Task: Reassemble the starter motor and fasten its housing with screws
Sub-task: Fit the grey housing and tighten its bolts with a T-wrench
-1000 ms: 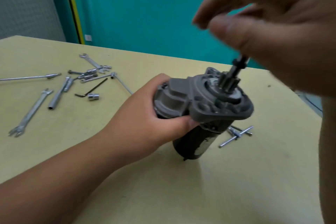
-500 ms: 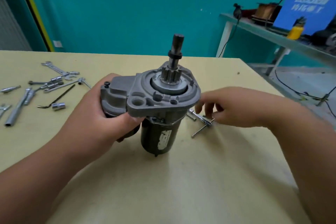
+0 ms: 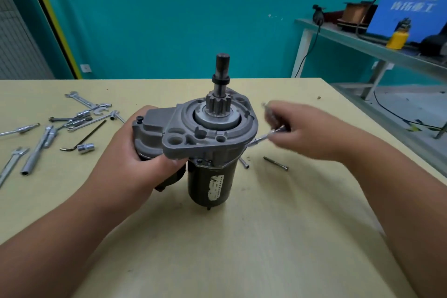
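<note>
Starter motor (image 3: 210, 143) stands on end on the table (image 3: 242, 237), black body down, pinion shaft (image 3: 221, 72) pointing up, grey nose housing seated on top. Left hand (image 3: 135, 152) grips it by the solenoid side, thumb hooked under the flange edge.

Change noted: half a second back the right hand (image 3: 307, 133) was down on the table among the loose screws just past the motor. Now it is raised off the surface, level with the flange and just beside its edge, pinching a long screw (image 3: 263, 138) whose tip points toward the housing. Fingers are blurred by motion; cannot tell whether a second screw is held with it. A second back the same hand was up at the shaft tip, so it has gone from shaft to fasteners.

Two screws are left lying: one loose screw (image 3: 275, 164) below the right hand, another screw (image 3: 244, 163) half hidden behind the motor body. Wrenches and sockets (image 3: 79, 116) lie scattered beyond the left hand.

Reading: fitting of parts looks done and fastening is starting. No housing screw seen going in yet. Next move likely calls for lining the screw with a housing hole while the left hand steadies the motor. The tall, top-heavy stance could tip if that grip slackens.
</note>
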Action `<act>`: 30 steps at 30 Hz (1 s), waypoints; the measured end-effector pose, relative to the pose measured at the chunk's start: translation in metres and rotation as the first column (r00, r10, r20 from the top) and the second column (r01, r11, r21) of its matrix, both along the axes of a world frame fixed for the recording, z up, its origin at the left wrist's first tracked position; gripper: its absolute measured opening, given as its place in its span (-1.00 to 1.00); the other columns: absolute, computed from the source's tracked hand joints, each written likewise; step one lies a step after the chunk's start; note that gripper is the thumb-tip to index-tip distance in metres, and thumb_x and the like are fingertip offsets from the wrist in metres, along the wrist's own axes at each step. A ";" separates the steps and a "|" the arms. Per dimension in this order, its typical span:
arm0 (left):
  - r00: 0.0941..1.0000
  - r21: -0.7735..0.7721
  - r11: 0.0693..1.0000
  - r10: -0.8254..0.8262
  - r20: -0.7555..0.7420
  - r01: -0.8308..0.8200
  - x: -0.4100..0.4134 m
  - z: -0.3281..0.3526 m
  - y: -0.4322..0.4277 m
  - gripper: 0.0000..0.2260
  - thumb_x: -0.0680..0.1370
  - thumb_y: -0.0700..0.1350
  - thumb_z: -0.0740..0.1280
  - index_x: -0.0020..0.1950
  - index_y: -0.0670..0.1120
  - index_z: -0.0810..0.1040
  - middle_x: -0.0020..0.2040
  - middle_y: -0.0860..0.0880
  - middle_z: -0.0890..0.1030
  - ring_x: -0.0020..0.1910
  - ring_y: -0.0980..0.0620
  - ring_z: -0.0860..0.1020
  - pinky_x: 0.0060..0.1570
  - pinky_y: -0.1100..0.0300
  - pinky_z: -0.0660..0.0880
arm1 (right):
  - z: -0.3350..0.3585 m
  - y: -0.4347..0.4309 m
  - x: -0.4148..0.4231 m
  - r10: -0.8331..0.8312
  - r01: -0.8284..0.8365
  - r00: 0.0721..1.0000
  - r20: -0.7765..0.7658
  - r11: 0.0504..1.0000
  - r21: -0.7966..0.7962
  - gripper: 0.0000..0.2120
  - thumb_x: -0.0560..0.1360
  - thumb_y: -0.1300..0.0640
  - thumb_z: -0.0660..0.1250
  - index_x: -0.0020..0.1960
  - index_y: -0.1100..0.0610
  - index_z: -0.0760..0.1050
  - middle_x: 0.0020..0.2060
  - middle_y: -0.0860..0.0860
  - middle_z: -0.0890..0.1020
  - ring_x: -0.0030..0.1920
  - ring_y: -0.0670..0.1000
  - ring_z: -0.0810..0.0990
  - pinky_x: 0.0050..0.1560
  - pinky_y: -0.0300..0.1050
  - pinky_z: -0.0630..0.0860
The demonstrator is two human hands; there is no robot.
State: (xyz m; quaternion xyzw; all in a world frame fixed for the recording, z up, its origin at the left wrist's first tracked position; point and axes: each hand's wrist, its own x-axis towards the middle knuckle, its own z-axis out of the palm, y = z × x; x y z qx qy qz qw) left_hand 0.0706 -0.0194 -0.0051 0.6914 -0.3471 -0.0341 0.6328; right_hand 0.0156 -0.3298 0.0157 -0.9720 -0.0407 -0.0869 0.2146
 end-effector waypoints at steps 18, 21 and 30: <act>0.991 0.227 0.969 -0.119 0.064 0.101 0.001 0.028 -0.045 -0.70 0.40 0.12 0.57 0.04 0.26 0.54 -0.10 0.18 0.68 -0.11 0.21 0.66 -0.15 0.35 0.53 | 0.121 0.064 0.016 0.134 -0.479 0.872 0.470 0.426 0.767 -0.87 0.67 0.11 0.28 0.08 0.03 0.62 -0.28 -0.05 0.68 -0.30 -0.02 0.60 -0.28 -0.16 0.50; 0.993 0.219 0.974 -0.085 0.079 0.066 -0.001 0.025 -0.046 -0.66 0.42 0.08 0.60 0.08 0.28 0.54 -0.04 0.20 0.69 -0.04 0.21 0.68 -0.11 0.42 0.53 | 0.120 0.062 0.010 0.200 -0.422 0.890 0.409 0.702 0.574 -0.84 0.65 0.03 0.35 0.05 -0.03 0.71 -0.27 0.01 0.71 -0.21 0.01 0.68 -0.19 -0.10 0.58; 0.996 0.125 0.992 -0.011 0.089 -0.001 -0.008 0.019 -0.042 -0.68 0.40 0.17 0.54 0.08 0.30 0.52 -0.03 0.20 0.69 -0.03 0.20 0.68 -0.12 0.42 0.54 | 0.118 0.076 -0.002 0.243 -0.396 0.881 0.407 0.849 0.350 -0.80 0.49 -0.10 0.36 -0.06 -0.01 0.66 -0.24 -0.02 0.76 -0.15 0.06 0.77 -0.05 0.11 0.69</act>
